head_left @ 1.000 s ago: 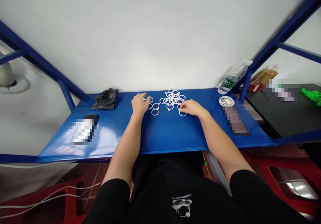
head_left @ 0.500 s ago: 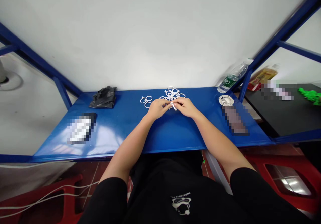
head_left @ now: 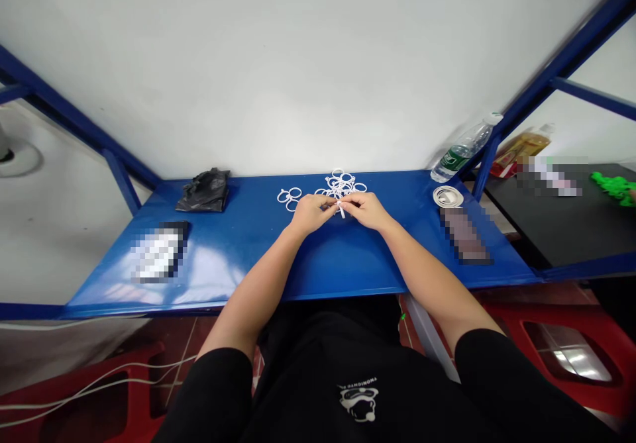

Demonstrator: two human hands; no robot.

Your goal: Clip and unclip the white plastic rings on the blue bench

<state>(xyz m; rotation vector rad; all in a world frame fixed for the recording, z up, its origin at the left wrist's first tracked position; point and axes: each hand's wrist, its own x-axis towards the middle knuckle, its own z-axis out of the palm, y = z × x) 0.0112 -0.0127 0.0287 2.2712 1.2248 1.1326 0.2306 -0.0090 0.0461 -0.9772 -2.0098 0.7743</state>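
Observation:
My left hand (head_left: 309, 212) and my right hand (head_left: 366, 209) meet over the middle of the blue table (head_left: 248, 257), fingertips pinched together on one small white plastic ring (head_left: 340, 207). Just behind them lies a heap of several white rings (head_left: 344, 183). A few more white rings (head_left: 289, 196) lie apart to the left of the heap, a little beyond my left hand.
A crumpled black bag (head_left: 205, 190) lies at the back left. A blurred flat object (head_left: 158, 254) sits front left. At the right are a white roll (head_left: 448, 196), a blurred object (head_left: 463, 234) and a plastic water bottle (head_left: 463, 148). Blue frame posts rise on both sides.
My left hand left the separate rings and came right; my right hand lifted a ring from the table. Both hands now pinch that ring in front of the heap.

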